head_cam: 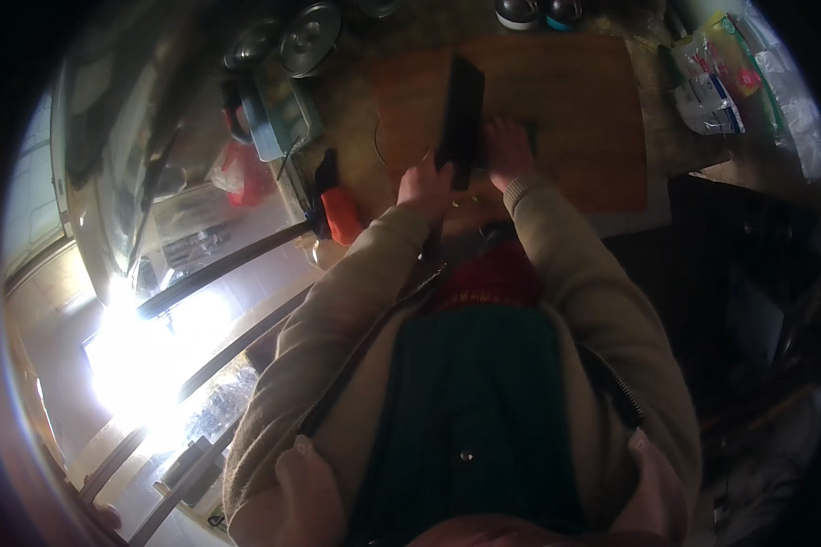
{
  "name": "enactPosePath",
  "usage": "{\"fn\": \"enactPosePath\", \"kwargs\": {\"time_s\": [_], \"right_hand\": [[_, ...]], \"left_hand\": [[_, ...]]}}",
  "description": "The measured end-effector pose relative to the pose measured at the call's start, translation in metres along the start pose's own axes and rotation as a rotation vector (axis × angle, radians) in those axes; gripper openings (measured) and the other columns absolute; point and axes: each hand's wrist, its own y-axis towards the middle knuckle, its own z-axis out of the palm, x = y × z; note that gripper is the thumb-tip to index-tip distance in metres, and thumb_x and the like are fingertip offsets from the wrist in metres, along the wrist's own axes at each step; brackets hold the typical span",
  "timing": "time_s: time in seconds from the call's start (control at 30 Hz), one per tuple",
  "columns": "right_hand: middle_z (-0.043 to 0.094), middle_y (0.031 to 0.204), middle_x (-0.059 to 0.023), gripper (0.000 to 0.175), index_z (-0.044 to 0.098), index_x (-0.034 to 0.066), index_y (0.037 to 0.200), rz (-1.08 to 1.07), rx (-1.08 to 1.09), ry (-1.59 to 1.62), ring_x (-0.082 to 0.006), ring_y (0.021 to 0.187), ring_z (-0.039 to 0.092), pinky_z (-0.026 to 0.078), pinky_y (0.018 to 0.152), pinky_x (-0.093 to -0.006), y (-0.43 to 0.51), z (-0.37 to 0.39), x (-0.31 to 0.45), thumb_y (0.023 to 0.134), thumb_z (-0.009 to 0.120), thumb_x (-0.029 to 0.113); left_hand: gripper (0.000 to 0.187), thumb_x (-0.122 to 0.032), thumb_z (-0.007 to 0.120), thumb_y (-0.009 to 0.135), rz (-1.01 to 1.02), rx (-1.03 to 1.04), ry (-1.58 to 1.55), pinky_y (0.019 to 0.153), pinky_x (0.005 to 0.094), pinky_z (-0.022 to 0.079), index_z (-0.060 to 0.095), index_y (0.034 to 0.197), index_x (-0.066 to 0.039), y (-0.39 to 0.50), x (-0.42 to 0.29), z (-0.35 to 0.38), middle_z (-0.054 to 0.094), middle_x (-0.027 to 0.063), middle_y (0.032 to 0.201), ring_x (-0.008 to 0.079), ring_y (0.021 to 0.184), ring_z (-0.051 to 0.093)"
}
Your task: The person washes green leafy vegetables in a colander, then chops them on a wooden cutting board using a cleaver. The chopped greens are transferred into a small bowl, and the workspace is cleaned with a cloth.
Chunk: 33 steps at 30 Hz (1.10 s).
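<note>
On the orange-brown wooden board (588, 123), my left hand (426, 181) grips the near end of a dark, broad, flat tool (464, 113), which looks like a cleaver; its handle is mostly hidden by the hand. The tool stands tilted, its long side pointing away from me. Just right of it, my right hand (508, 152) lies palm down, fingers pointing forward, over something dark green (531, 135) that shows at its right edge. What the fingers do there is too dark to tell. Small yellow-green bits (475, 198) lie near the board's front edge.
Left of the board are an orange-and-black object (341, 215), a clear plastic container (263, 126), a red plastic bag (246, 178) and metal lids (309, 39). Two dark round-topped jars (516, 12) stand behind. Plastic packets (708, 102) lie at the right. Bars and a bright light are lower left.
</note>
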Motion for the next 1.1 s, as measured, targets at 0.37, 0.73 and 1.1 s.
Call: {"fn": "enactPosePath", "kwargs": {"time_s": [0.37, 0.73, 1.1], "right_hand": [[0.054, 0.1, -0.0131, 0.021, 0.052, 0.0078, 0.103, 0.079, 0.217, 0.038, -0.0312, 0.098, 0.052, 0.042, 0.084, -0.0449, 0.001, 0.0, 0.002, 0.082, 0.054, 0.013], [0.057, 0.099, -0.0137, 0.015, 0.059, 0.0082, 0.096, -0.06, -0.073, 0.068, -0.0347, 0.098, 0.053, 0.039, 0.093, -0.0456, 0.013, -0.025, -0.019, 0.086, 0.054, 0.018], [0.061, 0.097, -0.0077, 0.019, 0.065, 0.0141, 0.103, 0.105, -0.069, -0.014, -0.0294, 0.098, 0.055, 0.042, 0.085, -0.043, -0.011, -0.018, -0.004, 0.089, 0.055, 0.022]], "left_hand": [[0.043, -0.037, 0.051, 0.093, -0.005, 0.035, 0.089, 0.085, 0.0508, 0.048, 0.056, 0.11, 0.003, -0.006, -0.003, 0.019, 0.063, 0.0285, 0.1, 0.0444, 0.099, 0.06], [0.04, -0.036, 0.049, 0.093, -0.011, -0.009, 0.178, 0.083, 0.0505, 0.05, 0.056, 0.109, -0.001, -0.006, -0.02, 0.016, 0.066, 0.0245, 0.097, 0.0414, 0.094, 0.063], [0.043, -0.038, 0.049, 0.092, 0.022, -0.073, 0.103, 0.086, 0.0514, 0.048, 0.055, 0.113, -0.001, -0.004, -0.01, 0.019, 0.065, 0.0262, 0.1, 0.0436, 0.096, 0.061]]}}
